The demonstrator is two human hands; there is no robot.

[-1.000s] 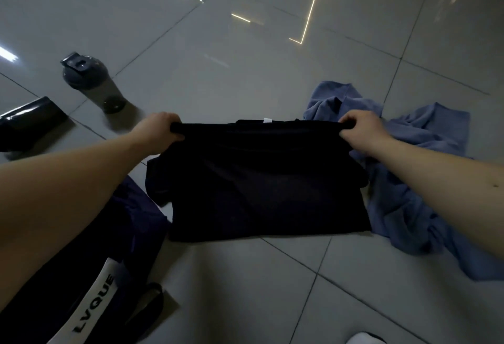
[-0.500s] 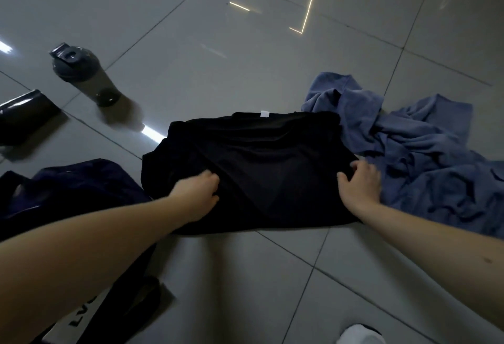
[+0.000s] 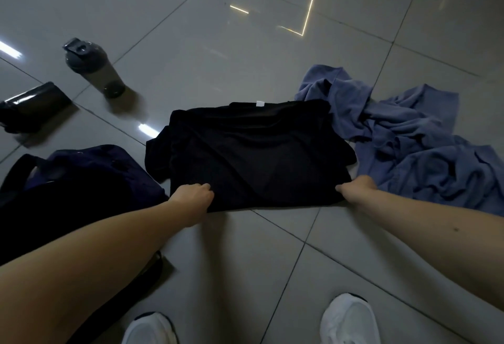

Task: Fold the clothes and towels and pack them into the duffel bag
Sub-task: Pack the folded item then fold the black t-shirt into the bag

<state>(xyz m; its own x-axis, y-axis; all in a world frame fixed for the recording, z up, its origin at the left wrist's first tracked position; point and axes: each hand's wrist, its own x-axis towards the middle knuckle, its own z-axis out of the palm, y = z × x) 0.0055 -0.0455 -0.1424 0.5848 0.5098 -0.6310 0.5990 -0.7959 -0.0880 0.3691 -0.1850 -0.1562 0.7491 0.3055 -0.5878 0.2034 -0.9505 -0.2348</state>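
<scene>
Black shirt lies limp and rectangular on glossy tiles, left hand and right hand pinching its near corners.

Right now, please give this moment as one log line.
step: fold shirt; left hand: grips near corner; right hand: grips other near corner; towel: crumpled, right of shirt; bag: left of shirt

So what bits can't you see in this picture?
All in the head view.
Bag: the left arm covers much of it, the left edge cuts it, its inside is too dark.
Left hand and right hand: some fingers hidden under the shirt they grip.
Towel: cut by the right edge.
Shoes: cut by the bottom edge.
</scene>
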